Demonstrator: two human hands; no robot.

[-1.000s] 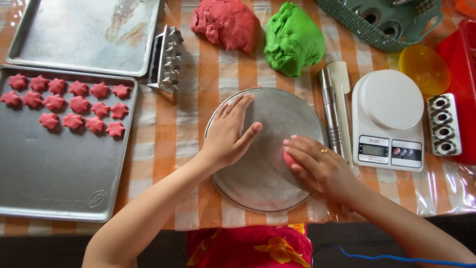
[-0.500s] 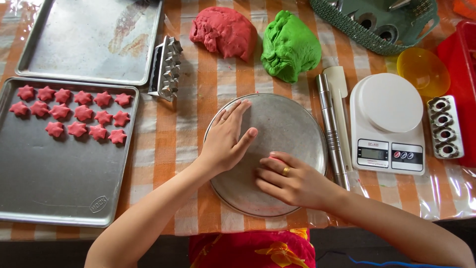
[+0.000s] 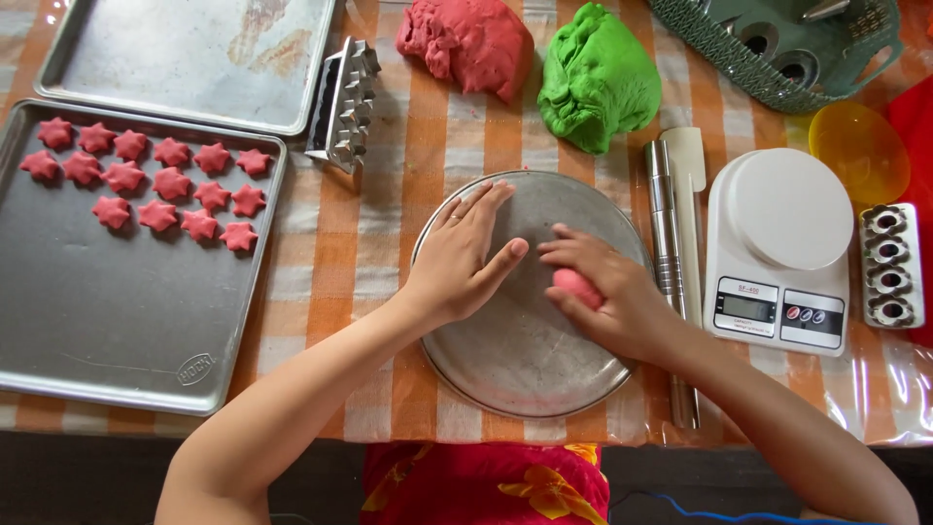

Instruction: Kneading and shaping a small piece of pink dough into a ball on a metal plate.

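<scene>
At far left, a metal baking tray holds rows of red star-shaped dough pieces, set out of the working area. Your left hand lies flat, fingers together, on the round metal plate, seemingly steadying it. Your right hand cups a small pink dough piece against the plate. A white kitchen scale sits to the right.
</scene>
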